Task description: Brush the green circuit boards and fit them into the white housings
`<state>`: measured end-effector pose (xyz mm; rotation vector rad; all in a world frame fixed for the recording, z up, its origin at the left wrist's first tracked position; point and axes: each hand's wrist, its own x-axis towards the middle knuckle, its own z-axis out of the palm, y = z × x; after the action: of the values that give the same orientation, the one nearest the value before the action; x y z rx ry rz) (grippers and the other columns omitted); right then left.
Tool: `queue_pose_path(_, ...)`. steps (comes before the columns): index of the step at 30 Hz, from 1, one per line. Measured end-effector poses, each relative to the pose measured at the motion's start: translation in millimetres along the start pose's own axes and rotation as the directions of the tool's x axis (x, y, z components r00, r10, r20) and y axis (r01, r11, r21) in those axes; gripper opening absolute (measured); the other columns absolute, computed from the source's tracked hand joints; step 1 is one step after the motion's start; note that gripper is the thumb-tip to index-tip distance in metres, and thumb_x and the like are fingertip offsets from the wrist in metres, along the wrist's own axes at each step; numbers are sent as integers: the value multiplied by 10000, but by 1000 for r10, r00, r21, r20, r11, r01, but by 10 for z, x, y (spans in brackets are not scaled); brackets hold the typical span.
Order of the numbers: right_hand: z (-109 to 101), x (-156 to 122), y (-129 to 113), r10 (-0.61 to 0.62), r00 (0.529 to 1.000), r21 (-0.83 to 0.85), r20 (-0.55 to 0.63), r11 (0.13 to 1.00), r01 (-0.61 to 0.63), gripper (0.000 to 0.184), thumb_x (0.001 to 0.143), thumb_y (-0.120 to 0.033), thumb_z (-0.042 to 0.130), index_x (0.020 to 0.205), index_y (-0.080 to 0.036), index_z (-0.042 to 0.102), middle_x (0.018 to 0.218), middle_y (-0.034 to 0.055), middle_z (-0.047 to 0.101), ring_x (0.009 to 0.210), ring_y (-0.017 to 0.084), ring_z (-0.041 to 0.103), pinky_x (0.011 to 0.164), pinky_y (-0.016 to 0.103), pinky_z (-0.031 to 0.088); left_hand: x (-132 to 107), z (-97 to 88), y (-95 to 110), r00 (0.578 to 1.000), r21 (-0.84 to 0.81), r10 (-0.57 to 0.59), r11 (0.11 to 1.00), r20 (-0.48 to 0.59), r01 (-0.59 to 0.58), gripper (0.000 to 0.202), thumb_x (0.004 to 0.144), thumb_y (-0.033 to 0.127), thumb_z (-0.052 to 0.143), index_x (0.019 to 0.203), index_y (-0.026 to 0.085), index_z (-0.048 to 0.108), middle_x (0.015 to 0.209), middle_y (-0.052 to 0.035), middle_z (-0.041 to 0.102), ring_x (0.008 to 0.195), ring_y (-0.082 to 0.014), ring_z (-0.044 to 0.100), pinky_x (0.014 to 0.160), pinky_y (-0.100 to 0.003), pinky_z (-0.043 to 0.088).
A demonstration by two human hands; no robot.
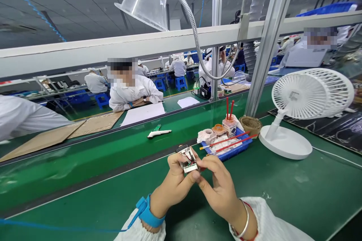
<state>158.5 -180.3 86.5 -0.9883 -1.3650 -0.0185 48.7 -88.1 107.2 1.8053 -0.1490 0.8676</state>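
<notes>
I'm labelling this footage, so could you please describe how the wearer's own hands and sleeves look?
Both hands are bare, with loose white sleeves. The left hand has a bright blue wristband with a thin blue cord. The right hand has a silver-coloured bangle and a red string at the wrist.

Small boxy device (186,154), whitish, dark-edged, wires (192,162) exposed; tilted, held between left hand (174,182) and right hand (219,186).

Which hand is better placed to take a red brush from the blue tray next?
Probably the right hand: it's nearer the blue tray and red brushes. Both hands touch the small device, but the left hand is farther off.
</notes>
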Motion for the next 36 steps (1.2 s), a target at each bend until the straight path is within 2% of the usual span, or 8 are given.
queue_pose_path(4, -13, 11, 3, -2, 1000, 2, 8, 1000, 2, 301, 829, -116, 560, 1098, -243, 510, 943, 48, 526, 866, 183, 537, 760, 326, 473, -9, -28, -32, 998, 70, 57, 996, 23, -59, 306, 895, 275, 454, 1109, 376, 260, 1083, -24, 435, 966, -166, 468, 833, -378, 429)
queue_pose_path(9, -34, 62, -27, 56, 998, -2, 40, 998, -56, 147, 838, -230, 592, 974, -213, 539, 891, 48, 537, 823, 187, 540, 716, 315, 471, 5, -52, -28, 994, 188, 104, 976, 36, -109, 276, 883, 372, 450, 1130, 380, 327, 1054, -37, 406, 962, -194, 441, 788, -366, 424)
queue_pose_path(12, -47, 85, -46, 65, 995, -24, 69, 998, -64, 58, 845, -190, 584, 900, -203, 578, 836, 32, 563, 779, 165, 551, 682, 286, 463, 18, -52, -20, 992, 245, 102, 962, 70, -117, 227, 897, 373, 407, 1117, 356, 354, 1025, -42, 375, 938, -189, 434, 776, -350, 413)
queue_pose_path(15, -54, 78, -47, 55, 998, -33, 15, 998, -54, 119, 832, -133, 597, 919, -214, 606, 837, 20, 607, 777, 151, 574, 695, 272, 470, 20, -38, -18, 992, 255, 89, 961, 88, -109, 210, 904, 364, 388, 1108, 338, 346, 1020, -47, 363, 924, -183, 431, 772, -344, 407)
queue_pose_path(20, -53, 56, -36, 91, 990, -12, -108, 996, -93, 170, 792, -136, 653, 919, -229, 587, 804, 3, 629, 741, 151, 596, 682, 278, 495, 4, -18, -23, 989, 262, 102, 957, 105, -126, 258, 888, 364, 431, 1125, 366, 329, 1034, -49, 399, 961, -201, 403, 798, -365, 395)
queue_pose_path(23, -55, 75, -47, 70, 993, 2, -95, 998, -70, 127, 798, -130, 642, 870, -225, 600, 798, 10, 640, 746, 161, 601, 680, 293, 502, 2, -19, -26, 988, 281, 116, 950, 100, -140, 286, 875, 382, 453, 1137, 375, 338, 1017, -45, 411, 960, -207, 400, 791, -361, 392)
queue_pose_path(27, -66, 99, -73, 102, 993, 12, -59, 995, -101, 97, 809, -134, 624, 852, -221, 615, 795, 12, 636, 742, 164, 594, 672, 295, 492, 15, -20, -14, 990, 302, 109, 944, 95, -133, 277, 876, 394, 446, 1131, 367, 341, 1014, -46, 396, 953, -204, 402, 774, -344, 389)
queue_pose_path(36, -96, 127, -98, 118, 993, -18, 22, 993, -117, 186, 822, -55, 562, 884, -219, 623, 827, -2, 638, 769, 148, 562, 695, 276, 451, 28, -12, -6, 989, 401, 90, 907, 116, -129, 253, 887, 411, 415, 1103, 307, 338, 1013, -57, 375, 936, -194, 393, 783, -344, 389)
